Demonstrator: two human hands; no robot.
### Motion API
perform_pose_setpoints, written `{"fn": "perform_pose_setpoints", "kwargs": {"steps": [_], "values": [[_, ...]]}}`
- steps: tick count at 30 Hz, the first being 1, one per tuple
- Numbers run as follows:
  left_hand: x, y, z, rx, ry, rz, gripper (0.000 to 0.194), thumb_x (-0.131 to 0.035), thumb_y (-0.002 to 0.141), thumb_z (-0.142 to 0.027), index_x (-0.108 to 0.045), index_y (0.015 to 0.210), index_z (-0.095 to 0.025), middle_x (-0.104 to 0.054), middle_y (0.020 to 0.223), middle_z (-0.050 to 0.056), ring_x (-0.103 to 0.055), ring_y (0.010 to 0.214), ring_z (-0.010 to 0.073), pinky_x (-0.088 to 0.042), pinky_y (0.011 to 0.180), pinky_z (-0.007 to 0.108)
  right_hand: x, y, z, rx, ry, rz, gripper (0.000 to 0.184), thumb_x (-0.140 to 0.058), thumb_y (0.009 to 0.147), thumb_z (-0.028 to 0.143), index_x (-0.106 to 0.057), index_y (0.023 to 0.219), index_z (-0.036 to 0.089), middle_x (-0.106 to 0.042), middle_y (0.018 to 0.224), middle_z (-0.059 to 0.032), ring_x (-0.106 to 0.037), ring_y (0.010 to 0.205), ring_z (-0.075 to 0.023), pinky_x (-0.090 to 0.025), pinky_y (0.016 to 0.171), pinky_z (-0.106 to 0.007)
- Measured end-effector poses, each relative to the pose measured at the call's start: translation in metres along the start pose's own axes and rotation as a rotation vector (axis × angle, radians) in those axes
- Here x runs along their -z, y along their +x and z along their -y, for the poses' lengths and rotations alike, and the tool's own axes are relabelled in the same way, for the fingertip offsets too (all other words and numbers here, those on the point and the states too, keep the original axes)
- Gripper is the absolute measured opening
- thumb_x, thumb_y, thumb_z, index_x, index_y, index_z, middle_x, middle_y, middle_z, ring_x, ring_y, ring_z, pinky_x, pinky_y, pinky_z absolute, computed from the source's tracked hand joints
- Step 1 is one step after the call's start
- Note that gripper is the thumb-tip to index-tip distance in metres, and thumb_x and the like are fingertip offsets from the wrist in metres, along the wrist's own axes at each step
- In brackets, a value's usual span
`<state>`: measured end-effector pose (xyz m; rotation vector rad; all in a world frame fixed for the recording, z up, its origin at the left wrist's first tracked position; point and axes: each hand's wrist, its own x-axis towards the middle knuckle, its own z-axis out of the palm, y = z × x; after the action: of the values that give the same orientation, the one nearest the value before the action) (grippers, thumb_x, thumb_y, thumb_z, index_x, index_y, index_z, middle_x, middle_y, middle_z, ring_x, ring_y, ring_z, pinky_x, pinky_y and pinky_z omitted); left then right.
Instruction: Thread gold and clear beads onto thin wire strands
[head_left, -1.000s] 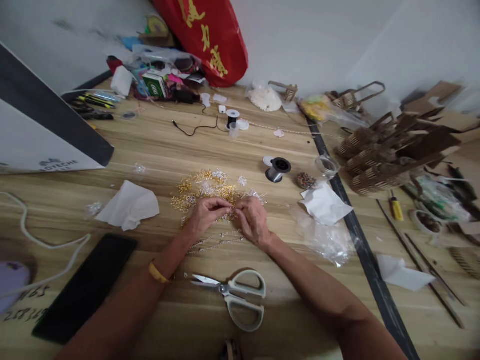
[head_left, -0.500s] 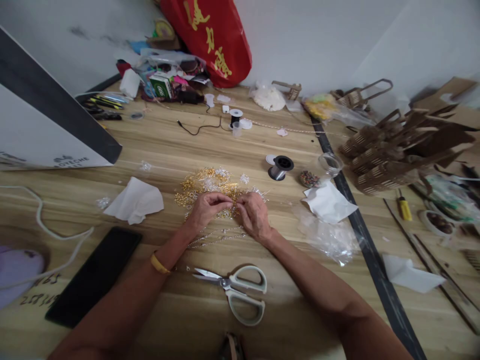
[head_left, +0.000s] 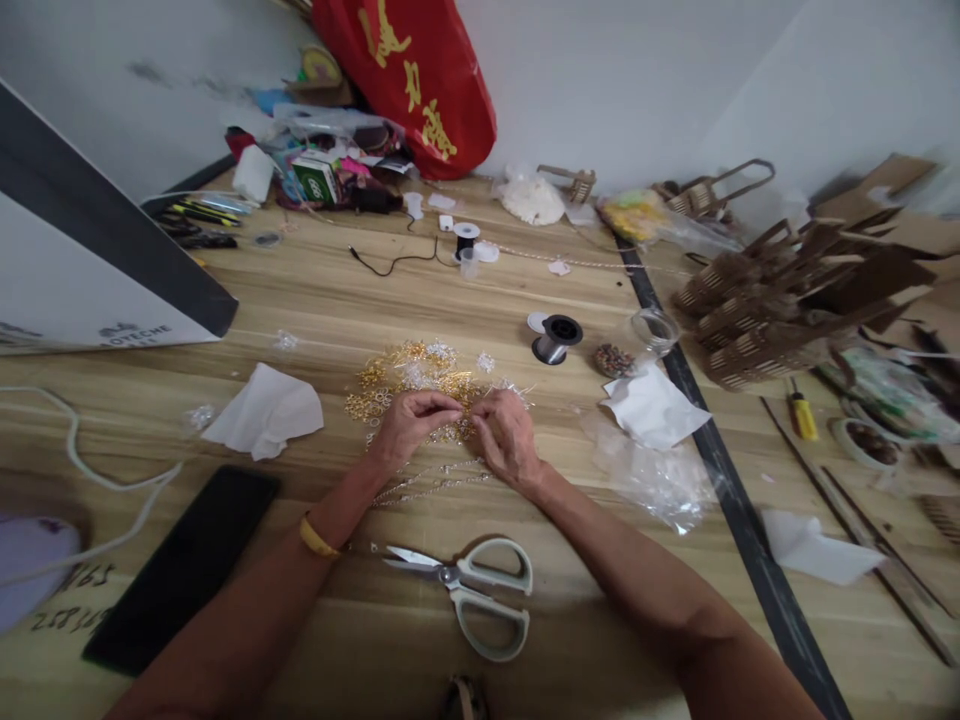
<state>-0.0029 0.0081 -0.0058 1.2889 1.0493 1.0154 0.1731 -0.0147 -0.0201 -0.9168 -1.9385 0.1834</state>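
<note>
My left hand (head_left: pixel 409 428) and my right hand (head_left: pixel 507 436) meet fingertip to fingertip over a spread of small gold and silver beads and findings (head_left: pixel 382 385). Each is closed in a pinch; whatever lies between the fingertips is too small to name. Just below them a thin beaded chain (head_left: pixel 431 483) lies in strands on the wooden table. Nearer to me rest scissors (head_left: pixel 491 590) with pale handles, their blades slightly apart and pointing left. A spool of fine wire (head_left: pixel 555 340) stands beyond my right hand.
Left of my hands lie a white paper (head_left: pixel 264 412) and a black phone-like slab (head_left: pixel 184 565). On the right are another white paper (head_left: pixel 652 405), clear plastic bags (head_left: pixel 667 485) and a container of dark beads (head_left: pixel 615 360). Small brown baskets (head_left: pixel 739 320) stand farther right.
The view has shifted slightly. My hands hold nearly the same place over the beads, still pinching, with the fingertips a touch farther apart.
</note>
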Motion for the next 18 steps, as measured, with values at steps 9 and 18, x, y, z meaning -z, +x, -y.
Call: {"fn": "perform_pose_setpoints", "kwargs": {"steps": [9,18], "values": [[0.0012,-0.001,0.0004,-0.007,0.034,0.03,0.016,-0.075,0.065,-0.028,-0.074,0.075,-0.015,-0.073,0.076,0.003,-0.064,0.071,0.0139,-0.049,0.069,0.023,0.0002,0.0002,0.0005,0.01,-0.001,-0.002,0.004,-0.05,0.088,0.019,-0.051,0.092,0.02,-0.06,0.084,-0.0049,-0.052,0.08,-0.0176,-0.044,0.076,-0.035],[-0.0002,-0.0012,0.0,0.008,0.035,0.024,0.017,-0.075,0.064,-0.028,-0.074,0.076,-0.015,-0.073,0.077,0.004,-0.064,0.072,0.0145,-0.049,0.07,0.024,0.0004,-0.0004,-0.0003,0.031,-0.013,0.021,0.007,-0.05,0.088,0.018,-0.052,0.094,0.021,-0.061,0.083,-0.0039,-0.054,0.081,-0.0174,-0.044,0.08,-0.037]]}}
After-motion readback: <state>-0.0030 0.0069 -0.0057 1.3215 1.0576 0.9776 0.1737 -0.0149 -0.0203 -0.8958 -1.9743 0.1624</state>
